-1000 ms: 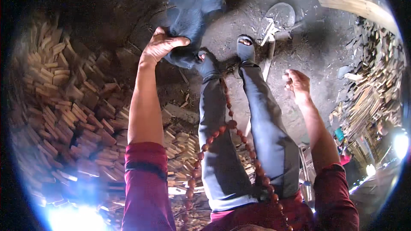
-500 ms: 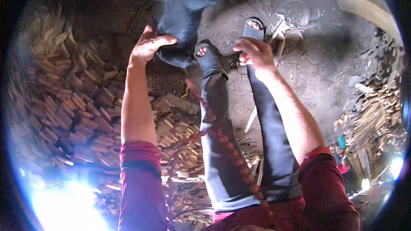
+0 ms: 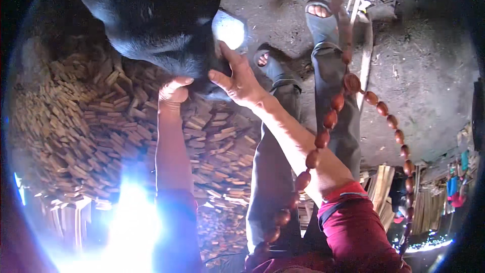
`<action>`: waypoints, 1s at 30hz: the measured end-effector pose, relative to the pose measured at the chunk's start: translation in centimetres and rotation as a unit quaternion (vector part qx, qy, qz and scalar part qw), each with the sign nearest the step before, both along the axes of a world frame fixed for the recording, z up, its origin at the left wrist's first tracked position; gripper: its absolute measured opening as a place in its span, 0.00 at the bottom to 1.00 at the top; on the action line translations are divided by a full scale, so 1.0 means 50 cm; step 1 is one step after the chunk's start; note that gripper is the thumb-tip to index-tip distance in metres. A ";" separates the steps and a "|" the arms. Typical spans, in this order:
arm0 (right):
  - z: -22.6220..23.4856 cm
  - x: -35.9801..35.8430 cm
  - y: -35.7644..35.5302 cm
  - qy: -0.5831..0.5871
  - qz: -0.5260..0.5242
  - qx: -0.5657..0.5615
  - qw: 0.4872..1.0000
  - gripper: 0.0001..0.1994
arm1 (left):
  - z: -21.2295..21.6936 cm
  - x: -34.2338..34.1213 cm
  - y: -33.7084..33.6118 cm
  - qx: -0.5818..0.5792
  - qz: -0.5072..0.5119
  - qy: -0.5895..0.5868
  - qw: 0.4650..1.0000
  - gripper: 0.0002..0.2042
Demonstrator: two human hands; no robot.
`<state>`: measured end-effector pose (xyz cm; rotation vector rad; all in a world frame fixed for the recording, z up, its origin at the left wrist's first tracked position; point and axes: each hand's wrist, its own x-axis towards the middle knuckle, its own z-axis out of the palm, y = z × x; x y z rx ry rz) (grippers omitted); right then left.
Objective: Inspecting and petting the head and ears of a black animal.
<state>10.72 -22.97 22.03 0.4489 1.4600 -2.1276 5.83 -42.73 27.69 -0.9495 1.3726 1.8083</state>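
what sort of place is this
Probably a farm shed or wood store: stacks of what look like cut wood pieces spread across the left, the floor looks like packed earth, and a dark-furred animal is at the upper left.

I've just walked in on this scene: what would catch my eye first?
Probably the big dark furry animal at the upper left, with the left hand and right hand at its lower edge. Next, perhaps, the string of reddish-brown beads hanging at the right, and the white glare at lower left.
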 end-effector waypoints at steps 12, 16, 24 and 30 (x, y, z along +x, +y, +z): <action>0.009 0.027 -0.022 0.071 0.073 0.108 0.989 0.42 | 0.048 -0.029 0.227 -0.586 -0.141 0.187 0.776 0.30; 0.024 0.016 -0.017 0.071 0.075 0.079 0.991 0.40 | 0.022 -0.062 0.195 -0.601 -0.139 0.173 0.767 0.34; -0.034 0.043 -0.022 -0.073 -0.097 -0.172 0.978 0.33 | 0.071 -0.072 0.075 -0.278 -0.140 0.155 0.938 0.28; -0.032 0.023 -0.037 -0.033 -0.166 -0.111 0.979 0.38 | 0.059 -0.078 -0.070 -0.336 -0.503 0.384 0.698 0.28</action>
